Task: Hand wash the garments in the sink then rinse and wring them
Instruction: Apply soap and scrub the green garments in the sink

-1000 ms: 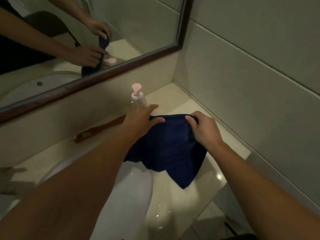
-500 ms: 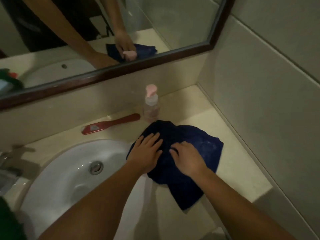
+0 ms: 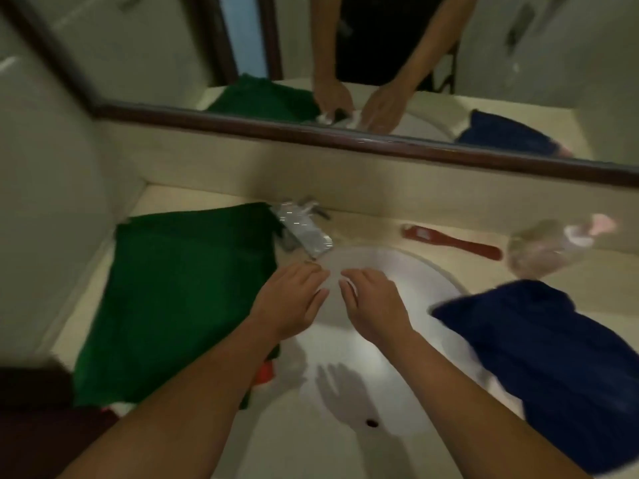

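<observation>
Hovering: left hand (image 3: pixel 294 300) and right hand (image 3: pixel 373 305) over sink (image 3: pixel 411 271), fingers relaxed, holding nothing.
Garments: green garment (image 3: pixel 179 299) is lying left, blue garment (image 3: pixel 560 368) right of sink.

Left hand (image 3: pixel 292 299) and right hand (image 3: pixel 371 302) hover side by side, palms down, fingers relaxed.

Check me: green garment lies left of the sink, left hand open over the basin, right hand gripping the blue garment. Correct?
One error. In the head view the right hand grips nothing; it is open over the sink beside the left hand. The blue garment lies apart from it at the sink's right rim. The green garment does lie left.
</observation>
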Demonstrator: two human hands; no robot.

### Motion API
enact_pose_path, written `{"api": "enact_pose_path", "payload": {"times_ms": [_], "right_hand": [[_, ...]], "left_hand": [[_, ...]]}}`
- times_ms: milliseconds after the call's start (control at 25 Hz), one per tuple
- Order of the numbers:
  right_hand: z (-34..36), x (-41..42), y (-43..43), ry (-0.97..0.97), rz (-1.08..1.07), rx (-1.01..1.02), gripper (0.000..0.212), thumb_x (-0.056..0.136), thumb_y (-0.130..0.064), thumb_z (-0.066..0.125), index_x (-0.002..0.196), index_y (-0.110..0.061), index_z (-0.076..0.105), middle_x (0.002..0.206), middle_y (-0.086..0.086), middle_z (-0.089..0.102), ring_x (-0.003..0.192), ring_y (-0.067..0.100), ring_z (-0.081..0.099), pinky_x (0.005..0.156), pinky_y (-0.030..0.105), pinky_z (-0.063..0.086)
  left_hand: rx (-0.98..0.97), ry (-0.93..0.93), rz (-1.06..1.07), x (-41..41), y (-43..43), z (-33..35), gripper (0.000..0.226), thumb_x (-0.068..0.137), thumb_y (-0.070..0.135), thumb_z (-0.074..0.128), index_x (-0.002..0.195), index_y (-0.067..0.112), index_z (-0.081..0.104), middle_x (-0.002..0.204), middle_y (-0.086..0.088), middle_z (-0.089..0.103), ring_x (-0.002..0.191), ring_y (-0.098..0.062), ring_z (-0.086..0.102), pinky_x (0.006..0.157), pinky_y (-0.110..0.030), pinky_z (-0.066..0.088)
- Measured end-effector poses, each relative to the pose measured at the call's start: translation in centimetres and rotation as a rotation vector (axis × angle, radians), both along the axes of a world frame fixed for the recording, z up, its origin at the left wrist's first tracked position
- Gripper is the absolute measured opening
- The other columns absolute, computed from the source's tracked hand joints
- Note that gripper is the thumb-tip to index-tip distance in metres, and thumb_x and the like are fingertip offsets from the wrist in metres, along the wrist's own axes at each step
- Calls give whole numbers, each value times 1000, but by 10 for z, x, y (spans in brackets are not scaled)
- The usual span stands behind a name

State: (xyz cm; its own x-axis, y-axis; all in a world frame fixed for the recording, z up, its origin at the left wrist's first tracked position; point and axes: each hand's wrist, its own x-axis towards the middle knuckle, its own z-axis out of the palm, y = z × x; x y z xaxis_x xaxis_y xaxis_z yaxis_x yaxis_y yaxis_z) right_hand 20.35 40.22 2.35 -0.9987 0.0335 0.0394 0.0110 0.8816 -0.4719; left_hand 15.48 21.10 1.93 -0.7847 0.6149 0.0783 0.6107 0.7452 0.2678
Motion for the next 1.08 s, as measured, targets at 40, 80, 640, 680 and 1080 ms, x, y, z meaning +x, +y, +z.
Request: {"api": "enact_pose_path", "payload": {"times_ms": [40,80,640,680,1080], "right_hand": [[-3,-8,-28,-12,38,2,34,104,-34,49,122,-14,70,108,10,72,98,37,64,81,48,53],[-5,-14,-53,-42,68,6,32,106,-32,50,125,-14,68,111,11,71,101,38,63,84,48,52],[-29,-176,-226,-100,203,68,44,107,-30,47,148,-15,52,148,12,53,138,34,44,106,51,44],[-28,-190,-230,-123,203,79,47,109,-33,44,153,-18,46,154,10,47,143,33,38,110,51,39],[-65,-229,-218,137,196,101,22,95,-37,65,102,-21,77,115,5,66,117,31,56,102,42,27]], "left_hand": [[2,29,-5,-1,-29,1,41,102,40,43,124,14,67,118,-4,68,106,-24,63,96,-40,48],[-7,37,-2,-2,-54,2,40,101,40,44,121,15,68,114,-4,68,103,-23,62,95,-39,47],[-143,-160,476,-141,-219,-36,67,103,56,15,162,24,16,170,-8,9,156,-27,9,125,-51,9],[-132,-190,501,-152,-221,-41,64,105,55,18,162,26,13,171,-6,5,157,-25,5,125,-50,5],[46,-91,531,-168,-231,-68,46,104,48,47,138,20,59,142,-8,53,132,-29,46,117,-44,22]]}}
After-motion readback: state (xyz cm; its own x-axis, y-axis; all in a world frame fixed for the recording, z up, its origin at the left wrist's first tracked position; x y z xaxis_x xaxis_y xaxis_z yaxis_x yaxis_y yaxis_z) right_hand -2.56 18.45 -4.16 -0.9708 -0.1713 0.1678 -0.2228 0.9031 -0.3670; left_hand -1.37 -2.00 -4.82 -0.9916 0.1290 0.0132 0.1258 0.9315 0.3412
